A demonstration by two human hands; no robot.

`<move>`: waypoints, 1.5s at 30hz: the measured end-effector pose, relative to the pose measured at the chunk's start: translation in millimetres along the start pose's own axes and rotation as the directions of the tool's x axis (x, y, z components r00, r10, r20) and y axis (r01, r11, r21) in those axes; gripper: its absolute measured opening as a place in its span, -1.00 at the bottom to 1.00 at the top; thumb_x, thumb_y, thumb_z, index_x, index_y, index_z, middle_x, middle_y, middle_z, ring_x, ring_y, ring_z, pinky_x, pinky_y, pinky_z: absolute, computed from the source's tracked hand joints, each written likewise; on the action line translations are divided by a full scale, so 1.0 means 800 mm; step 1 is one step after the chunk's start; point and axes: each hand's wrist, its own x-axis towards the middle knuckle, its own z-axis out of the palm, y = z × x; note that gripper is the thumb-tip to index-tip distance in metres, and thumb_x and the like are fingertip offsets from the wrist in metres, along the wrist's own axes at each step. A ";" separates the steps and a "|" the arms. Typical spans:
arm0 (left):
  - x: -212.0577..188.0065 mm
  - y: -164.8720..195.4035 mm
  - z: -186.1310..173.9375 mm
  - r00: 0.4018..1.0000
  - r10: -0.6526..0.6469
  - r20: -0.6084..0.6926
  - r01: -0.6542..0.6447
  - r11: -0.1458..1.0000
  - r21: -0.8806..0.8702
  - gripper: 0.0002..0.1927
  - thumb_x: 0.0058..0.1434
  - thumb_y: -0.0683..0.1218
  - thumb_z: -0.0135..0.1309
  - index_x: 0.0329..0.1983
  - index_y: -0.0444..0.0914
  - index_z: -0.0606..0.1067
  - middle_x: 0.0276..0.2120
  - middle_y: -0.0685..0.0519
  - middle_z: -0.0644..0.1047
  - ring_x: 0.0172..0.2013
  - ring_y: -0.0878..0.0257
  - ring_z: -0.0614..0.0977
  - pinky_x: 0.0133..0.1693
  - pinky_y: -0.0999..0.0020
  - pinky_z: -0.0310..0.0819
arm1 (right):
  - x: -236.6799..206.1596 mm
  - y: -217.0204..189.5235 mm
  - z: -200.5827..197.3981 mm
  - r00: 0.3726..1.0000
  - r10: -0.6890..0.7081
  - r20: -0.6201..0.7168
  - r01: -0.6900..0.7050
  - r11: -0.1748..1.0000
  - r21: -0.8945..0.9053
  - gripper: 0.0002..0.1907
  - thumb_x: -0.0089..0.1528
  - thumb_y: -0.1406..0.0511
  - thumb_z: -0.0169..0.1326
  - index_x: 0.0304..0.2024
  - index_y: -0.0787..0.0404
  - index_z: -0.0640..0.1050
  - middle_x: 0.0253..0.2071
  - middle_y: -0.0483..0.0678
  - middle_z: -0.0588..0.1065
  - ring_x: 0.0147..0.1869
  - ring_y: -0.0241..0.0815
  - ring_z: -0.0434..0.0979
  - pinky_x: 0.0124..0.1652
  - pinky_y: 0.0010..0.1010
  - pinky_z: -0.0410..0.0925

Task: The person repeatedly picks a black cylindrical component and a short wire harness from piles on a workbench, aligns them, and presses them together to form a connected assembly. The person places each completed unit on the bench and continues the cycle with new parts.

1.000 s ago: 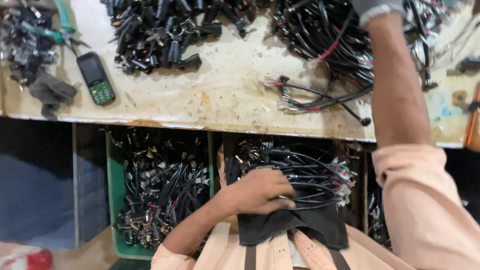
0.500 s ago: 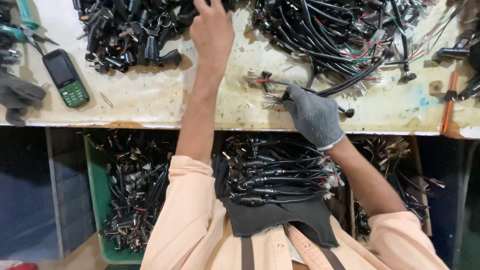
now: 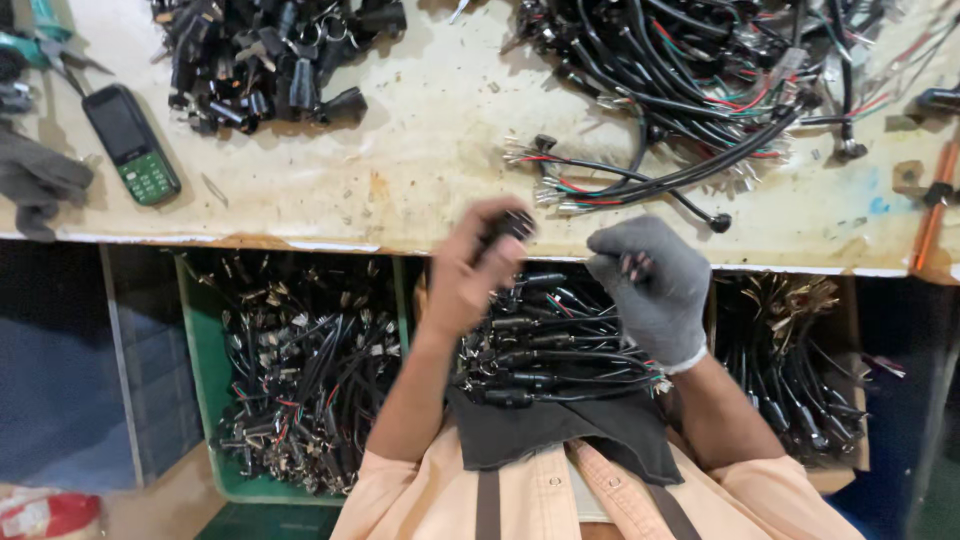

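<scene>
My bare left hand (image 3: 470,270) is closed around a small black plug part (image 3: 510,226), held just below the table edge. My right hand (image 3: 650,285) wears a grey knit glove and pinches a wire end with small metal terminals (image 3: 634,264). Both hands hover over a heap of black cable assemblies (image 3: 550,355) resting on a dark cloth (image 3: 570,435) on my lap. On the worn table (image 3: 420,160) above lie a loose wire bundle with red and green leads (image 3: 620,185) and a big tangle of black cables (image 3: 700,70).
A pile of black plug parts (image 3: 265,65) sits at the table's top left, beside a green phone (image 3: 132,143), pliers (image 3: 55,50) and a grey glove (image 3: 38,180). A green bin (image 3: 205,380) of wired parts stands at lower left, another box of cables (image 3: 790,370) at right.
Both hands came back from the table toward my lap. The left hand left the plug pile with a black part; the right left the wire bundle with a wire end.
</scene>
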 end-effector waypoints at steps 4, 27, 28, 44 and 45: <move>-0.027 0.004 0.020 0.915 0.380 0.139 -0.401 0.895 0.197 -0.67 0.43 -0.12 0.18 0.21 -0.25 0.45 -0.03 -0.02 0.61 -0.12 0.16 0.68 0.00 0.37 0.54 | 0.005 -0.011 0.007 0.991 -0.063 0.118 0.073 0.994 -0.080 -0.75 0.29 0.39 0.21 0.03 0.21 0.56 -0.16 0.11 0.56 -0.15 0.07 0.61 -0.19 -0.24 0.44; -0.036 0.013 0.001 0.865 0.428 0.263 -0.494 0.818 0.294 -0.65 0.51 -0.09 0.08 0.30 -0.25 0.41 0.01 -0.10 0.60 -0.03 0.08 0.69 0.10 0.32 0.53 | 0.006 -0.053 -0.015 0.927 -0.267 0.265 0.351 0.867 -0.354 -0.80 0.15 0.36 0.25 -0.17 0.23 0.61 -0.47 0.04 0.46 -0.43 0.07 0.51 -0.44 -0.14 0.30; -0.036 0.012 0.002 0.869 0.414 0.272 -0.487 0.815 0.314 -0.63 0.48 -0.08 0.09 0.30 -0.25 0.41 0.04 -0.12 0.60 0.00 0.03 0.69 0.08 0.29 0.55 | 0.008 -0.054 -0.017 0.902 -0.260 0.345 0.401 0.801 -0.445 -0.84 0.13 0.33 0.24 -0.25 0.21 0.60 -0.51 0.02 0.46 -0.46 0.06 0.51 -0.48 -0.13 0.31; -0.031 0.022 0.007 0.833 0.144 0.534 -0.420 0.793 0.442 -0.60 0.36 -0.08 0.18 0.17 -0.23 0.34 -0.30 -0.19 0.59 -0.33 -0.16 0.67 -0.37 0.05 0.47 | 0.005 -0.011 -0.031 0.773 -0.195 0.604 0.189 0.979 0.075 -0.88 0.22 0.30 0.13 -0.36 0.22 0.50 -0.50 0.07 0.41 -0.44 0.11 0.52 -0.46 -0.13 0.33; -0.030 0.022 0.010 0.833 0.138 0.535 -0.418 0.792 0.446 -0.63 0.35 -0.08 0.18 0.13 -0.23 0.35 -0.27 -0.19 0.60 -0.32 -0.16 0.67 -0.36 0.06 0.47 | 0.001 -0.010 -0.033 0.762 -0.198 0.616 0.268 0.963 -0.022 -0.88 0.18 0.30 0.14 -0.37 0.21 0.51 -0.50 0.07 0.42 -0.44 0.13 0.52 -0.46 -0.10 0.32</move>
